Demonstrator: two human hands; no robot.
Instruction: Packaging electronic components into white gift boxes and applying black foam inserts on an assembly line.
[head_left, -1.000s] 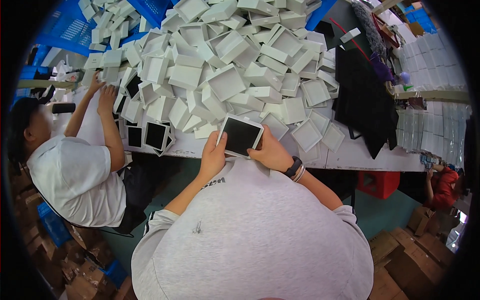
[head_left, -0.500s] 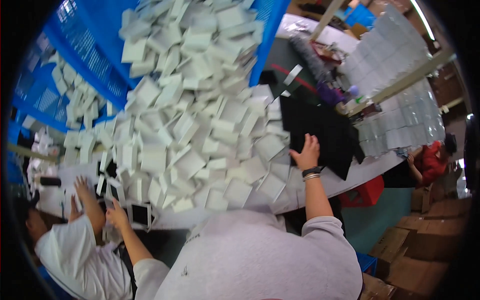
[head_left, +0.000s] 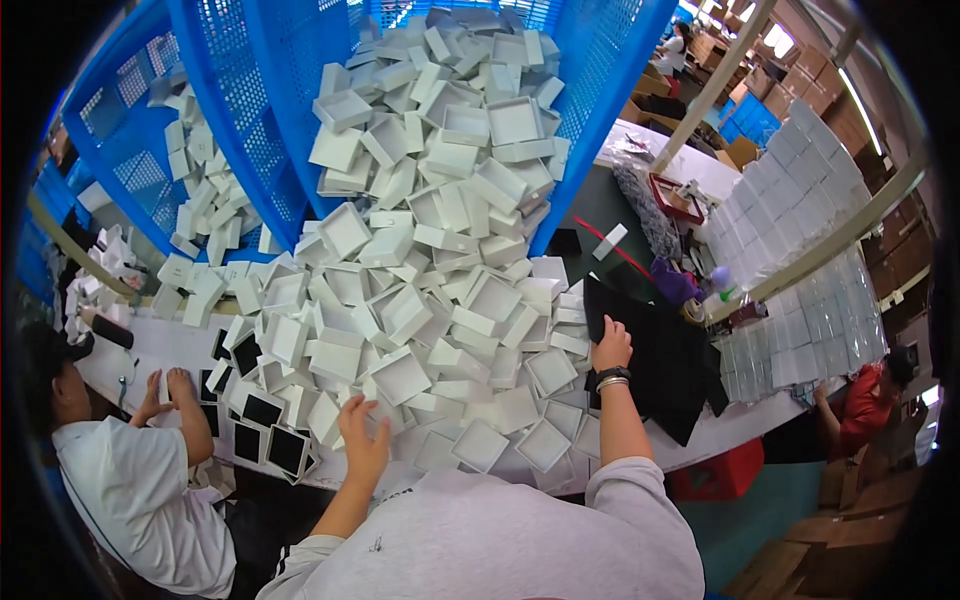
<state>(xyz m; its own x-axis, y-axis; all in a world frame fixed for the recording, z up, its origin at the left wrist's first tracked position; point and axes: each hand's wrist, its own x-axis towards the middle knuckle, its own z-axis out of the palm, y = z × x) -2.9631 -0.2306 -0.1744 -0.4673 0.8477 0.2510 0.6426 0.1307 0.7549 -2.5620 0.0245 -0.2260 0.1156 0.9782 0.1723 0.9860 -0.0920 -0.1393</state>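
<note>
A heap of white shallow box halves (head_left: 465,330) covers the middle of the table. My left hand (head_left: 365,440) hovers at the heap's front edge, open, fingers apart, holding nothing, beside the nearest white pieces. At the right end of the heap lies a stack of black sheets (head_left: 665,375). My right hand (head_left: 613,350), with dark and light bands on its wrist, is at the stack's left edge. Its fingers are drawn together on a black sheet, and the fingertips are partly hard to make out. Several white boxes with black inserts (head_left: 288,452) lie left of my left hand.
Blue perforated crates (head_left: 275,130) tip more white pieces onto the table. On the left a co-worker (head_left: 145,480) in a white top works at the same table. Wrapped white stacks (head_left: 790,220) stand behind a pole at right, near a person in red (head_left: 865,400). A red crate (head_left: 718,475) sits below the table.
My left hand has moved right, away from the boxes with black inserts, and spread its fingers. My right hand's spread fingers have closed up at the black sheets. The view has tilted up.
</note>
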